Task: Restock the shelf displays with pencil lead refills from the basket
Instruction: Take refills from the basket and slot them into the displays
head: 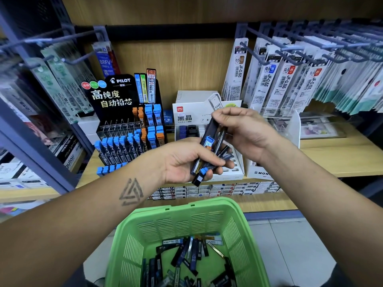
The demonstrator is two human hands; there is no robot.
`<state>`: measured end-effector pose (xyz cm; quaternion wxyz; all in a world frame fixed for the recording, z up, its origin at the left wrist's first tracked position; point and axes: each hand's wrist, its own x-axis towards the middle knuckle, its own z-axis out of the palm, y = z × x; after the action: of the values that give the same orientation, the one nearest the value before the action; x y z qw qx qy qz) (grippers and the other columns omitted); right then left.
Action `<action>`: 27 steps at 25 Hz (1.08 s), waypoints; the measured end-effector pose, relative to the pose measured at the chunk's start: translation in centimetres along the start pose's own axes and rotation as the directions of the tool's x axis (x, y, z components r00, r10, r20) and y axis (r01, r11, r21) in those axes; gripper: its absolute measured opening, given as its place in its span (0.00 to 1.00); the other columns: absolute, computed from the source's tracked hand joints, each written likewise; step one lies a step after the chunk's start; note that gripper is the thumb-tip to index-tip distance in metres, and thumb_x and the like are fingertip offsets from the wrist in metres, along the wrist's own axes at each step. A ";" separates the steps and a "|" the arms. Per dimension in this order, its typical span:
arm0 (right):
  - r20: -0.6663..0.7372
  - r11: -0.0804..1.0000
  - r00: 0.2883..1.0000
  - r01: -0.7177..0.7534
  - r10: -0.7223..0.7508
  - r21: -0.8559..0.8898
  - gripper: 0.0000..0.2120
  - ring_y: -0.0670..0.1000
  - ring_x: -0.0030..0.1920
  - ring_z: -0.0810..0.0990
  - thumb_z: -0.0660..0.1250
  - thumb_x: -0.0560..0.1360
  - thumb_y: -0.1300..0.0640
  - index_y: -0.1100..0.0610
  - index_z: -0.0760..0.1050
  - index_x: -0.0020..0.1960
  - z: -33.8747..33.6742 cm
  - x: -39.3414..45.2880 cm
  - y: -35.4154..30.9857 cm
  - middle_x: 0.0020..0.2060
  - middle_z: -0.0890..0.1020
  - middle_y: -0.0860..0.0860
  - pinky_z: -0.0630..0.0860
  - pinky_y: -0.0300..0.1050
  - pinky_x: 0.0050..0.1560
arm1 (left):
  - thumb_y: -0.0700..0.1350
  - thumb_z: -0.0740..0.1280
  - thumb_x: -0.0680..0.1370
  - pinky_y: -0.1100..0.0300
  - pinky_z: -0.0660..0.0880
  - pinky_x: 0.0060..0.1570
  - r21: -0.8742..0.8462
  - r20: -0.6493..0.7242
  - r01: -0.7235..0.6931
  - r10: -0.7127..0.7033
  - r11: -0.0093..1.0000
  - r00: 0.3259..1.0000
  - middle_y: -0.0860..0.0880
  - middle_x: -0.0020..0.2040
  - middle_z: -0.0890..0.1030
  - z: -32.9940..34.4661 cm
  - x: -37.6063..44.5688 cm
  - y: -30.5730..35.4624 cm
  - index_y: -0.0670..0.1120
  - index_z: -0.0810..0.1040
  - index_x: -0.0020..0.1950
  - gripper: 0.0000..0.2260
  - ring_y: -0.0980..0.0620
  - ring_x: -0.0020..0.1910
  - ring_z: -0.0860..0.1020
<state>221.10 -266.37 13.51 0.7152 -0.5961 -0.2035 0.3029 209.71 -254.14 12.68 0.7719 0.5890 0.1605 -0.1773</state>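
Observation:
My left hand (186,160) grips a bundle of dark pencil lead refill cases (209,154), some with blue caps. My right hand (242,129) pinches the top of one dark case in that bundle and lifts it. Both hands hover in front of the white Deli display box (186,114), which holds a few dark refills. To its left stands the black Pilot display (128,129), with rows of blue-capped and orange-capped refills. Below me, the green plastic basket (180,216) holds several loose refill cases.
Hooks with hanging pen refill packets (290,79) fill the upper right and the left side. A clear acrylic holder (290,125) and a white Mono box (259,172) sit to the right of the Deli box. Small boxes line the lower shelf (217,190).

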 end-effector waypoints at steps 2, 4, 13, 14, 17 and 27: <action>-0.050 0.998 0.998 0.051 -0.049 0.022 0.02 0.48 0.33 0.78 0.70 0.77 0.63 0.59 0.79 0.49 0.2 0.1 -0.2 0.37 0.82 0.55 0.76 0.40 0.37 | 0.28 0.66 0.75 0.65 0.73 0.26 -0.014 0.004 0.014 -0.014 1.000 1.000 0.38 0.48 0.84 0.0 0.0 -0.1 0.40 0.79 0.56 0.12 0.51 0.35 0.79; -0.141 0.994 0.985 0.104 -0.098 0.039 0.01 0.48 0.30 0.76 0.69 0.78 0.62 0.58 0.77 0.49 0.3 0.2 -0.3 0.37 0.81 0.55 0.74 0.39 0.31 | 0.28 0.65 0.75 0.65 0.72 0.25 -0.025 -0.001 0.017 -0.017 1.000 1.000 0.38 0.47 0.84 -0.2 0.1 -0.1 0.41 0.77 0.59 0.15 0.51 0.33 0.79; -0.193 0.963 0.981 0.079 -0.029 0.257 0.15 0.49 0.37 0.82 0.73 0.71 0.70 0.61 0.78 0.56 -1.5 0.9 -0.4 0.40 0.85 0.55 0.78 0.39 0.40 | 0.29 0.62 0.76 0.66 0.68 0.23 -0.100 -0.032 -0.014 0.010 0.995 0.999 0.39 0.46 0.83 -1.4 -0.2 0.7 0.41 0.79 0.51 0.11 0.52 0.32 0.74; -0.195 0.945 0.981 0.070 -0.007 0.318 0.12 0.48 0.38 0.82 0.73 0.71 0.69 0.59 0.78 0.52 -2.0 1.0 -0.5 0.40 0.85 0.53 0.78 0.38 0.42 | 0.29 0.62 0.76 0.66 0.68 0.23 -0.113 -0.047 -0.017 0.012 0.993 0.999 0.40 0.46 0.83 -1.5 -0.4 0.9 0.41 0.79 0.51 0.11 0.52 0.31 0.74; -0.190 0.913 0.979 0.014 0.070 0.409 0.01 0.50 0.42 0.83 0.68 0.78 0.63 0.58 0.78 0.48 -2.8 1.2 -0.7 0.41 0.85 0.54 0.80 0.46 0.48 | 0.29 0.63 0.73 0.67 0.68 0.22 -0.157 -0.089 -0.044 0.030 0.987 0.996 0.40 0.46 0.83 -2.2 -1.1 1.6 0.41 0.79 0.50 0.11 0.52 0.31 0.74; -0.025 0.967 1.000 -0.014 0.008 -0.254 0.09 0.50 0.35 0.81 0.65 0.78 0.72 0.66 0.79 0.56 -0.2 1.1 1.1 0.43 0.81 0.60 0.79 0.37 0.40 | 0.31 0.62 0.75 0.68 0.68 0.23 -0.206 -0.261 -0.121 0.064 0.971 0.963 0.43 0.45 0.82 -5.2 -3.2 3.2 0.41 0.78 0.50 0.09 0.54 0.32 0.73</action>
<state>221.84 -265.64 12.27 0.6337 -0.6874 -0.2289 0.2712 208.10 -248.05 15.52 0.8132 0.5245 0.2481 -0.0457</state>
